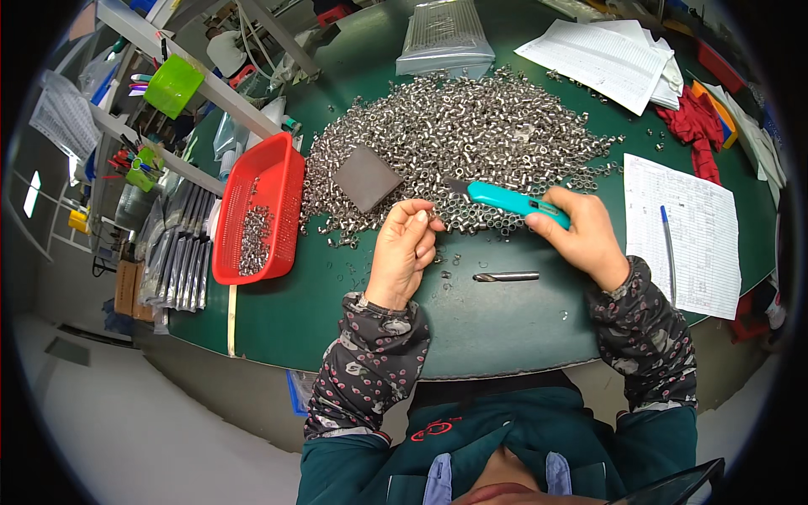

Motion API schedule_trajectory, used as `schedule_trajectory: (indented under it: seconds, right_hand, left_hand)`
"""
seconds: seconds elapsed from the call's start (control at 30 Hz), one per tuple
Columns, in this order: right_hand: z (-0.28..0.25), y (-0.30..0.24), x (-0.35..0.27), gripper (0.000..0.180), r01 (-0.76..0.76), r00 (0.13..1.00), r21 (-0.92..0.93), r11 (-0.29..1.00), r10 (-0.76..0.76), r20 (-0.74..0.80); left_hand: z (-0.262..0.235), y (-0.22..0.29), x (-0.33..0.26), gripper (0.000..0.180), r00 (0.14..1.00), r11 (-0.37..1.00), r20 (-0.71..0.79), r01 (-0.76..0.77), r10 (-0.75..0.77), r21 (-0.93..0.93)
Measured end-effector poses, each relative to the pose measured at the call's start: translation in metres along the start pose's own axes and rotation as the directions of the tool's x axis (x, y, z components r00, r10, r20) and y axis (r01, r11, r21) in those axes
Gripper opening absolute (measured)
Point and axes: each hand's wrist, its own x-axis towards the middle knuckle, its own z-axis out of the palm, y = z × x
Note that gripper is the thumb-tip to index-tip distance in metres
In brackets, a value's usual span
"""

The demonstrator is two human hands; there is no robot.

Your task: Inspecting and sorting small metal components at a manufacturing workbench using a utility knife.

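Observation:
My right hand (581, 231) is closed around a teal utility knife (509, 199), its dark blade pointing left toward my other hand. The fingers of my left hand (408, 248) are pinched together on a small metal piece, mostly hidden by the fingertips. Just beyond both hands spreads a large heap of small metal rings (471, 126). A dark grey square block (368, 178) lies on the heap's near left side. On the green table (488, 328) between my forearms rests a drill bit (506, 276), with a few loose rings and shavings near it.
A red basket (290, 210) holding some rings stands at the left. Printed sheets (690, 244) with a pen (667, 252) lie at the right, and more papers (598, 59) behind. A clear bag of parts (444, 38) sits at the back, a red cloth (697, 126) at back right.

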Motion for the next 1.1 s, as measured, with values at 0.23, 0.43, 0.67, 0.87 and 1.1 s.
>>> schedule_trajectory:
  seconds: [0.23,0.43,0.67,0.87,1.1]
  right_hand:
    - [0.0002,0.0020,0.0013,0.035,0.019,0.998,-0.030,0.999,-0.021,-0.060]
    - [0.0001,0.0005,0.0009,0.035,0.012,0.998,-0.021,1.000,-0.013,-0.062]
    - [0.0003,0.0016,0.0016,0.035,0.016,0.998,-0.015,1.000,-0.017,-0.062]
    - [-0.0004,0.0009,0.0016,0.035,0.019,0.998,-0.020,1.000,-0.020,-0.058]
    - [-0.0007,0.0014,0.0008,0.037,-0.003,1.000,-0.067,0.998,0.001,-0.025]
  left_hand:
    - [-0.0022,0.0020,0.0010,0.013,0.996,0.983,0.001,0.087,-0.088,-0.164]
    - [-0.0073,-0.0002,0.0016,0.014,0.994,0.984,0.064,0.094,-0.085,-0.153]
    - [-0.0084,-0.0007,0.0018,0.016,0.995,0.982,0.057,0.092,-0.084,-0.163]
    - [-0.0075,-0.0006,0.0018,0.016,0.996,0.986,0.047,0.086,-0.080,-0.143]
    - [-0.0027,-0.0011,0.0013,0.013,0.999,0.998,0.023,0.041,-0.040,-0.055]
